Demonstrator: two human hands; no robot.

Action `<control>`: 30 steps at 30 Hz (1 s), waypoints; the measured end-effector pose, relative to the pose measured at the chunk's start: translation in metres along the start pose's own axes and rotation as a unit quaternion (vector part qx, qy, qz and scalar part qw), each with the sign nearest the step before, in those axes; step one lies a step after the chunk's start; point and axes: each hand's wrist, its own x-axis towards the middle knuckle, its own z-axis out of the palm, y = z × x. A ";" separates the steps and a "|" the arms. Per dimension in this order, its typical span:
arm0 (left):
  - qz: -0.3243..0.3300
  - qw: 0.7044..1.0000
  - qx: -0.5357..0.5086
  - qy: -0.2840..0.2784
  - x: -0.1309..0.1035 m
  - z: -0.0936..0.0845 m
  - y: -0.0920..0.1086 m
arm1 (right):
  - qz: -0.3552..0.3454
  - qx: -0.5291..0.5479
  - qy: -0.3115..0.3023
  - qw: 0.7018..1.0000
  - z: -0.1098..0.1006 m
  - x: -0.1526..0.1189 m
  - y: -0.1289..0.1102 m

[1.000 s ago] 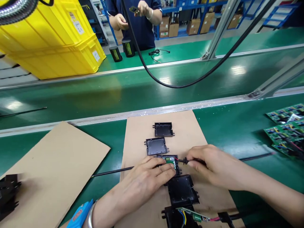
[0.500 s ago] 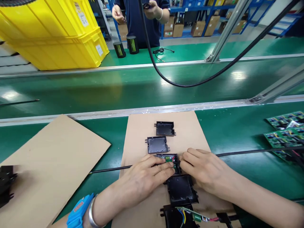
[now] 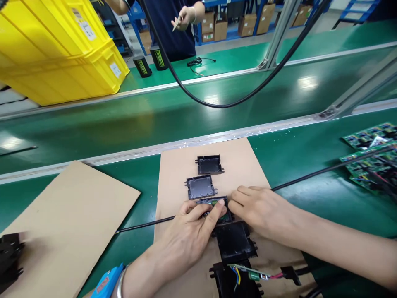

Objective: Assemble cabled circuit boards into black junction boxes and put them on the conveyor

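- Black housing (image 3: pixel 229 216) holding a green board (image 3: pixel 214 203): on the cardboard (image 3: pixel 173 178), partly under the left hand (image 3: pixel 186 231).
- Left hand: loosely open, fingers on the board.
- Right hand (image 3: pixel 260 207): curled at the housing's 3 o'clock edge; fingertips hidden, cannot tell what they grip.
- Black cable (image 3: pixel 310 177): runs from behind it towards 2 o'clock.
- Upper tray (image 3: pixel 200 187): 11 o'clock from the housing.

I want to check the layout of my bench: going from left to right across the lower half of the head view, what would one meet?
Black plastic parts, blue wristband, left hand, right hand, green circuit boards.
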 end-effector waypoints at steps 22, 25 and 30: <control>0.032 0.995 -0.062 0.078 0.002 0.009 -0.003 | 0.151 0.201 0.051 0.967 0.003 0.011 -0.009; 0.035 0.994 -0.072 0.075 0.005 0.008 -0.004 | 0.196 0.203 0.021 0.959 0.006 0.027 -0.014; 0.019 0.990 -0.114 0.087 0.001 0.008 -0.009 | 0.213 0.203 0.007 0.956 0.007 0.038 -0.016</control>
